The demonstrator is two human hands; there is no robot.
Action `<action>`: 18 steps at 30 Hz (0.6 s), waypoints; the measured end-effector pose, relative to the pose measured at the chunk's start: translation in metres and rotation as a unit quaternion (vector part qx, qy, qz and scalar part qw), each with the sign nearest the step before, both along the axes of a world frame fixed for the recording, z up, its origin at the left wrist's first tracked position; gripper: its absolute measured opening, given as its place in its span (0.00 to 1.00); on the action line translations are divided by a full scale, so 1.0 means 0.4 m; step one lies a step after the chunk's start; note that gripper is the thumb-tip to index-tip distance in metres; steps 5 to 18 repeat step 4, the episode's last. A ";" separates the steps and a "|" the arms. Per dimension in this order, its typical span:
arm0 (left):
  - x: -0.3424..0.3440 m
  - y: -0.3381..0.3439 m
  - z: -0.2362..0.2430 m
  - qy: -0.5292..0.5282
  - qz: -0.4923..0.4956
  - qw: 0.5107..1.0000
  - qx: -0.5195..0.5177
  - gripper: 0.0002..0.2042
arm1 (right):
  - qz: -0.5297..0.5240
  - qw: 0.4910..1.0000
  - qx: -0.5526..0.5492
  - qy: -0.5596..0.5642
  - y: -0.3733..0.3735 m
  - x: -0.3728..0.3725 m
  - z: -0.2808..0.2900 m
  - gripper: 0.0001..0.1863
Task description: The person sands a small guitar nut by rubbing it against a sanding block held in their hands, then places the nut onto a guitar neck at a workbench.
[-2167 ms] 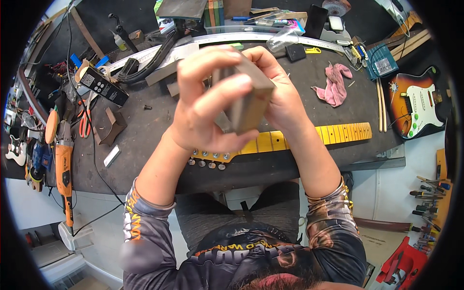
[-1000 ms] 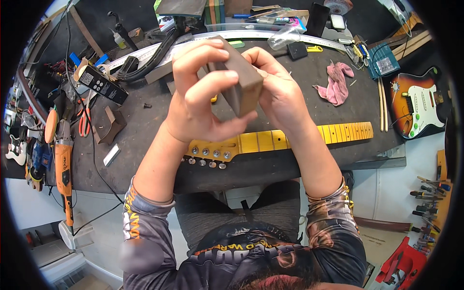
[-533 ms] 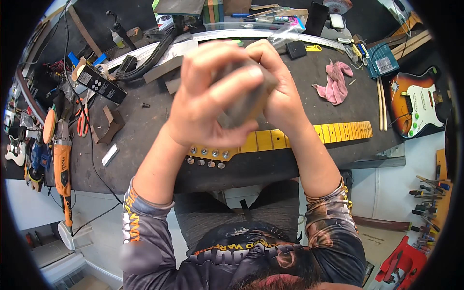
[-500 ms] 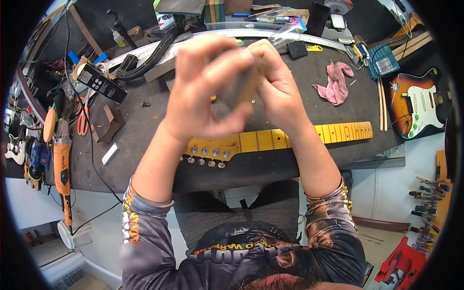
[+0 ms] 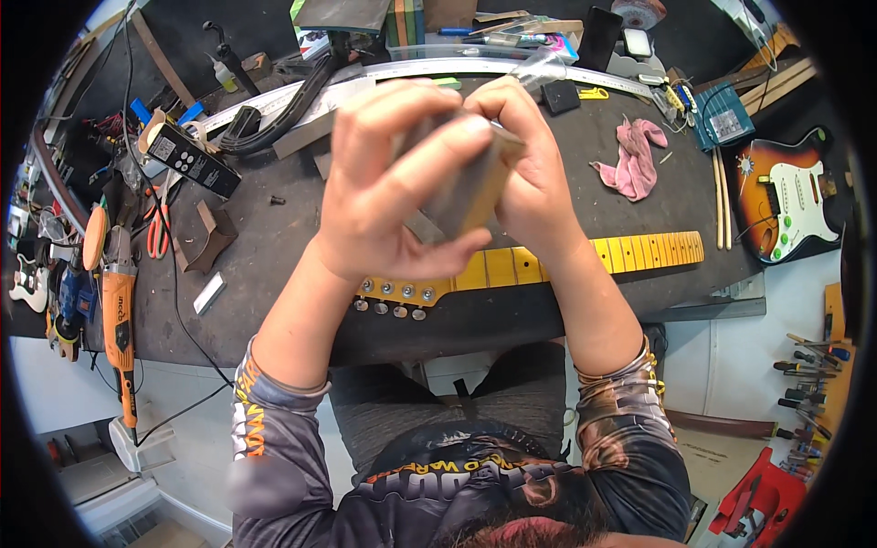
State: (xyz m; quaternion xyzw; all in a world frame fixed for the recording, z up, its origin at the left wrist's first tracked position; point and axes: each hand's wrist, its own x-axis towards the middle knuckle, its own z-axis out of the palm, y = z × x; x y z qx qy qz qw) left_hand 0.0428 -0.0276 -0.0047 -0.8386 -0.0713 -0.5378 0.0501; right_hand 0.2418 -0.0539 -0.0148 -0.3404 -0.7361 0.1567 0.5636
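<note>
Over the bench, my two hands hold a dark rectangular block [image 5: 482, 187] with a yellowish-tan side, slightly blurred. My left hand [image 5: 370, 196] wraps round its left side, thumb beneath and fingers across the top. My right hand [image 5: 537, 183] is closed at the block's far right edge; its fingertips are partly hidden behind the block. Below both hands, a yellow maple guitar neck [image 5: 630, 250] lies crosswise on the dark bench, its headstock with metal tuners to the left. My left forearm covers the headstock's end, and my right forearm crosses the fretboard.
At left are an orange power tool [image 5: 119, 320], red-handled pliers [image 5: 158, 228], a brown angled block [image 5: 206, 239] and a black box [image 5: 190, 160]. A pink cloth [image 5: 632, 160] and a sunburst guitar body [image 5: 790, 196] lie at right. A long ruler [image 5: 438, 67] curves across the back.
The block has turned and come slightly lower, showing more of its tan side. My left hand has shifted slightly down with it. The neck has stayed put.
</note>
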 end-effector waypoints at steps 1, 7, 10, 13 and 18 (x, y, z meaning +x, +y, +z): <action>-0.005 0.002 0.000 0.006 0.021 1.000 -0.004 0.36 | 0.003 1.000 -0.001 0.000 -0.001 -0.003 -0.003 0.05; -0.002 0.029 -0.006 -0.041 0.069 0.995 -0.058 0.35 | 0.216 0.911 -0.230 0.266 0.001 -0.008 -0.020 0.08; -0.002 0.029 -0.006 -0.041 0.069 0.995 -0.058 0.35 | 0.216 0.911 -0.230 0.266 0.001 -0.008 -0.020 0.08; -0.002 0.029 -0.006 -0.041 0.069 0.995 -0.058 0.35 | 0.216 0.911 -0.230 0.266 0.001 -0.008 -0.020 0.08; -0.002 0.029 -0.006 -0.041 0.069 0.995 -0.058 0.35 | 0.216 0.911 -0.230 0.266 0.001 -0.008 -0.020 0.08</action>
